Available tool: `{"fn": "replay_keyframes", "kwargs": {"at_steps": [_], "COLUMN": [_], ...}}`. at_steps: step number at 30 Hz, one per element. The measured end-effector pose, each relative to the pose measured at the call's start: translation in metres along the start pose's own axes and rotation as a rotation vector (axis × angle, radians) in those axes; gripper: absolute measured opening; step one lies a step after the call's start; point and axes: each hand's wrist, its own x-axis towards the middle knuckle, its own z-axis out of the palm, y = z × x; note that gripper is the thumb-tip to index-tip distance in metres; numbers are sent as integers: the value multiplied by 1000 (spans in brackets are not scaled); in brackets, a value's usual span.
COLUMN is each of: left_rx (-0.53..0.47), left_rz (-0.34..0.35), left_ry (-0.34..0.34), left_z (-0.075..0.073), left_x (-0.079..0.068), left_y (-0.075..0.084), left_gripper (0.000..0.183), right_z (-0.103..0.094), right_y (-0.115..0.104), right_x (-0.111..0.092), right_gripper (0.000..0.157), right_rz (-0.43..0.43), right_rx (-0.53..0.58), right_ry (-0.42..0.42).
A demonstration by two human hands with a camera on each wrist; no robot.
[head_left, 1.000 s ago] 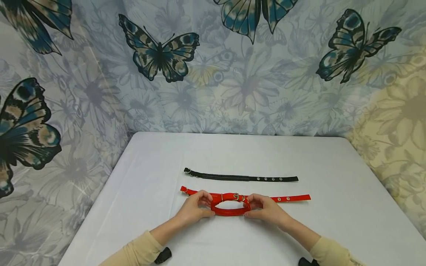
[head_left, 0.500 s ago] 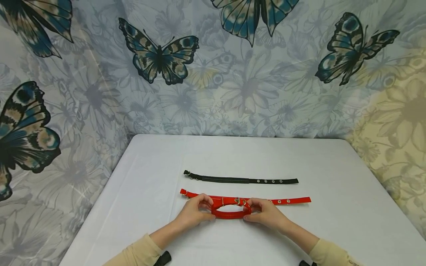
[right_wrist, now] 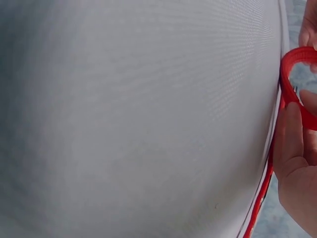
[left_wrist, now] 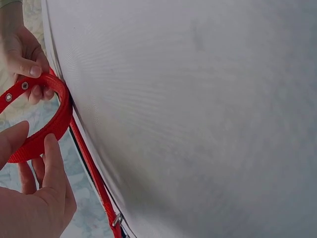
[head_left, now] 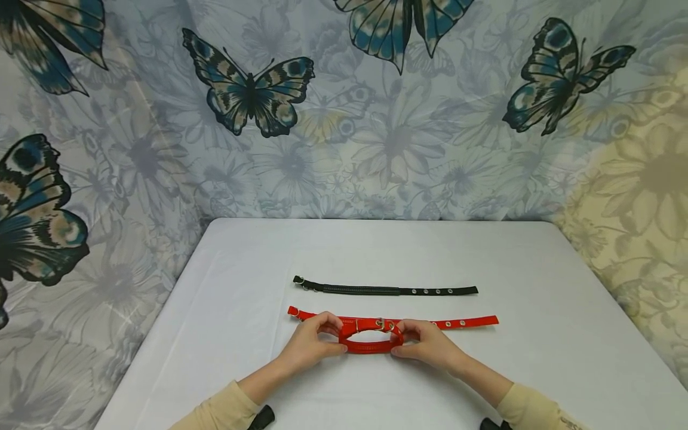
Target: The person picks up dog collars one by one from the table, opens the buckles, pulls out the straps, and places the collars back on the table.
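Observation:
A red collar (head_left: 369, 347), buckled into a loop, is held between my two hands near the middle of the table. My left hand (head_left: 313, 341) pinches its left end between thumb and fingers. At the right end, my right hand (head_left: 430, 343) grips it the same way. The collar's metal buckle (head_left: 380, 323) faces the far side, and its eyelets (left_wrist: 25, 86) show in the left wrist view. Just behind the loop a second red collar (head_left: 470, 322) lies stretched flat, partly hidden by the hands and the loop.
Farther back, a black collar (head_left: 371, 290) lies straight across the white table (head_left: 247, 257), roughly parallel to the flat red one. A cloth backdrop (head_left: 376, 149) printed with butterflies and flowers rises behind the table and along both sides.
The head view has shifted a little. Both hands keep their hold on the looped red collar in nearly the same place, and the two flat collars lie as before.

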Motion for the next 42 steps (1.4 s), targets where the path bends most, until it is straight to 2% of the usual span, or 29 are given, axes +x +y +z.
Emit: {"fn": "replay_keyframes", "kwargs": {"at_steps": [10, 17, 23, 28, 37, 42], "left_rx": [11, 2, 29, -27, -22, -64], "left_rz": [6, 5, 37, 61, 60, 54], "left_ry": [13, 10, 7, -4, 4, 11], "left_z": [-2, -2, -3, -3, -3, -2], "left_x": [-3, -3, -3, -2, -1, -2], "left_y": [-2, 0, 0, 3, 7, 8], "left_gripper": [28, 29, 29, 30, 26, 27], "right_z": [-3, -4, -4, -5, -6, -9], "right_y": [-5, -8, -7, -7, -8, -13], "right_x": [-1, -2, -3, -4, -6, -7], "right_gripper": [22, 22, 21, 19, 22, 24], "right_rz": [-41, -40, -25, -26, -45, -75], "right_rx": [-36, -36, -26, -34, -37, -28], "right_ry": [22, 30, 36, 45, 42, 30]}}
